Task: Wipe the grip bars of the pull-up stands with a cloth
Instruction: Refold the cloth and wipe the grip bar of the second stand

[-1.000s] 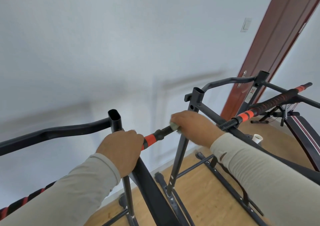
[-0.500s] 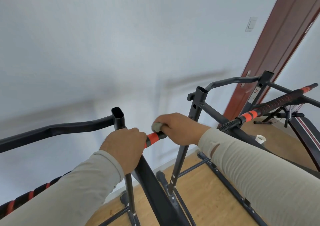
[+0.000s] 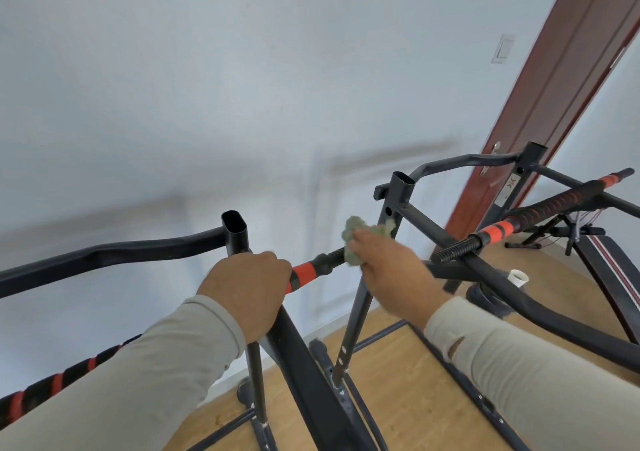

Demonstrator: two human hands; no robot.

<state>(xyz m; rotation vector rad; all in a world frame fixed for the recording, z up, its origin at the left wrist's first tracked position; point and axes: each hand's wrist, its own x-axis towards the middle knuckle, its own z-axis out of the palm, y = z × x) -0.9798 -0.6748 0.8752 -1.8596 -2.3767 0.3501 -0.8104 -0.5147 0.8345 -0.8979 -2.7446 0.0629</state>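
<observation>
Left hand (image 3: 247, 286) grips the grip bar (image 3: 313, 270); right hand (image 3: 388, 267) clutches the cloth (image 3: 353, 239) against it.

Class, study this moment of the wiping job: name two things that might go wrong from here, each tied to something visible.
1. The green cloth is bunched loosely in the right hand at the tip of the grip bar; it may slip off the end.
2. The left hand covers part of that bar beside the orange band, so that stretch may go unwiped.
</observation>
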